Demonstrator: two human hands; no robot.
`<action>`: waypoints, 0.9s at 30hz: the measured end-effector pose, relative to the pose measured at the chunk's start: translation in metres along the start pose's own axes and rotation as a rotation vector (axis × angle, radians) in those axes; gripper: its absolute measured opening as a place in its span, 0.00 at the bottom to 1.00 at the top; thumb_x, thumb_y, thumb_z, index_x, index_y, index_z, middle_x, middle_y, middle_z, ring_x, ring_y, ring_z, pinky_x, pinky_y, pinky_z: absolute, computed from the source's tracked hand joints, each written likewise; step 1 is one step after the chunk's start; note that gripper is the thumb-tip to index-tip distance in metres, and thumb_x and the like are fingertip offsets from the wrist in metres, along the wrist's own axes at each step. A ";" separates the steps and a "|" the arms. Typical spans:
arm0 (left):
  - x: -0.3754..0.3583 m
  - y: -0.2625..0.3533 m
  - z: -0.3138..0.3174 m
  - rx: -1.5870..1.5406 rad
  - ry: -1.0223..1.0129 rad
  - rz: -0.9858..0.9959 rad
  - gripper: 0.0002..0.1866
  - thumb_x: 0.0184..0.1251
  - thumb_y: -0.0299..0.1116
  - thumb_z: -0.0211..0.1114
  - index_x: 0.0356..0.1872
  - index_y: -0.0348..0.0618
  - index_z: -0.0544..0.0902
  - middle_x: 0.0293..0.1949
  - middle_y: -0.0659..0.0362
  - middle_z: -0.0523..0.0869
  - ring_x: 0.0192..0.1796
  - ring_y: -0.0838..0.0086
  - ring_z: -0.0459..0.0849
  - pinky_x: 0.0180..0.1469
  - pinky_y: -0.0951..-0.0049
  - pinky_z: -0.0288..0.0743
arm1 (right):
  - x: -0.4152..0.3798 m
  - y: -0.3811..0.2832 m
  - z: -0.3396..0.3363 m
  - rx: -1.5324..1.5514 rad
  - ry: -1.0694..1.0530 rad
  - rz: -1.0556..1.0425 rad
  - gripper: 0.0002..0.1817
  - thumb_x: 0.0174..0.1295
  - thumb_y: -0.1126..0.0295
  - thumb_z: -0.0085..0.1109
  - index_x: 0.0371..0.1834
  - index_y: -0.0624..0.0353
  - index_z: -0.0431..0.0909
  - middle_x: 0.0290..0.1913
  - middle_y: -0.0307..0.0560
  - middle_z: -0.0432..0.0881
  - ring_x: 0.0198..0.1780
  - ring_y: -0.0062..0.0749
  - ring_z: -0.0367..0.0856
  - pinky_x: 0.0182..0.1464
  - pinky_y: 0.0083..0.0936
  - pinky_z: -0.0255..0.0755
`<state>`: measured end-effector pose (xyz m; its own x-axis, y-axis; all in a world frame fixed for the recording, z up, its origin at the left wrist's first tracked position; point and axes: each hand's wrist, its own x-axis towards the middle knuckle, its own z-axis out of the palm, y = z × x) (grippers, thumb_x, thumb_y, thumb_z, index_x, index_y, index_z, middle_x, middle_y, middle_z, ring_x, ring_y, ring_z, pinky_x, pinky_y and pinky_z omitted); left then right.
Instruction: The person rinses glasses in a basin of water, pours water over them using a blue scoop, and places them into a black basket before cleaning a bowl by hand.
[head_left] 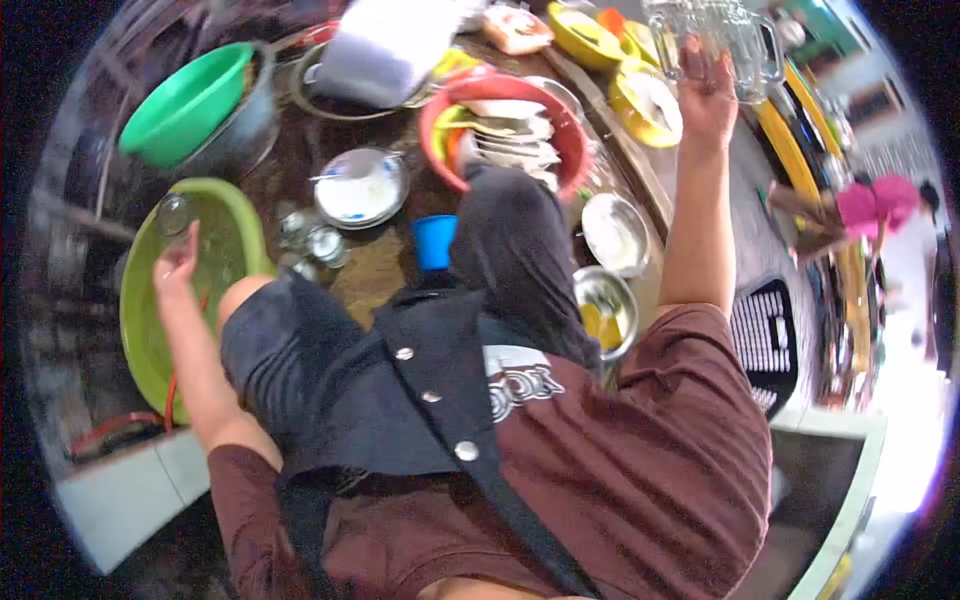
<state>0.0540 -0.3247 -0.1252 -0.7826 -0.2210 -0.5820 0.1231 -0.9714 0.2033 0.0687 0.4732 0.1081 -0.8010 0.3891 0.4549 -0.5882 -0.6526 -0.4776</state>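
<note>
My left hand (178, 258) is over the light green basin (240, 225) at the left, its fingers partly bent around a small clear glass (174, 214). At the upper right, my right hand (708, 95) is raised against a cluster of clear glass mugs (745, 45) with handles; its fingers show through the glass. More clear glasses (326, 246) stand on the floor beside the green basin. A stack of white bowls (360, 188) and a blue cup (435, 242) are between my hands.
A red basin (433, 130) holds stacked white dishes. Metal bowls (615, 235) lie near my right leg. A bright green basin (190, 105) and a large pot (375, 55) are farther off. Yellow bowls (645, 103) sit at the top. A person in pink (878, 205) is at the right.
</note>
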 end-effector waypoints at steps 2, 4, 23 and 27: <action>0.015 0.012 0.023 0.351 -0.055 0.046 0.16 0.53 0.15 0.45 0.46 0.19 0.67 0.45 0.37 0.73 0.48 0.47 0.73 0.52 0.43 0.68 | -0.013 -0.073 -0.054 0.006 0.122 -0.124 0.13 0.56 0.74 0.51 0.44 0.63 0.66 0.43 0.59 0.73 0.44 0.55 0.74 0.47 0.49 0.70; 0.044 0.026 0.043 0.606 -0.170 0.137 0.13 0.54 0.16 0.50 0.42 0.23 0.71 0.43 0.40 0.75 0.47 0.48 0.75 0.52 0.50 0.71 | -0.052 -0.132 -0.094 -0.128 0.210 -0.272 0.13 0.56 0.73 0.50 0.45 0.64 0.66 0.44 0.60 0.73 0.45 0.54 0.73 0.49 0.46 0.69; 0.006 -0.226 0.214 1.202 -0.299 0.153 0.05 0.59 0.29 0.58 0.31 0.39 0.72 0.13 0.61 0.69 0.18 0.75 0.69 0.53 0.56 0.68 | -0.399 -0.311 -0.449 -0.287 1.219 -0.876 0.16 0.58 0.72 0.39 0.48 0.70 0.61 0.47 0.55 0.71 0.46 0.48 0.74 0.47 0.37 0.72; -0.003 -0.265 0.203 1.173 -0.235 0.165 0.04 0.59 0.28 0.57 0.32 0.39 0.73 0.12 0.62 0.68 0.18 0.75 0.68 0.54 0.54 0.66 | -0.416 -0.296 -0.503 -0.224 1.492 -0.854 0.16 0.59 0.72 0.38 0.46 0.72 0.61 0.46 0.56 0.71 0.48 0.47 0.72 0.45 0.33 0.75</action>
<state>-0.1003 -0.0494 -0.0174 -0.9166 -0.1950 -0.3489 -0.3015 -0.2357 0.9239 0.5206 0.8310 -0.3177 0.3899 0.8500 -0.3541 -0.7658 0.0858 -0.6373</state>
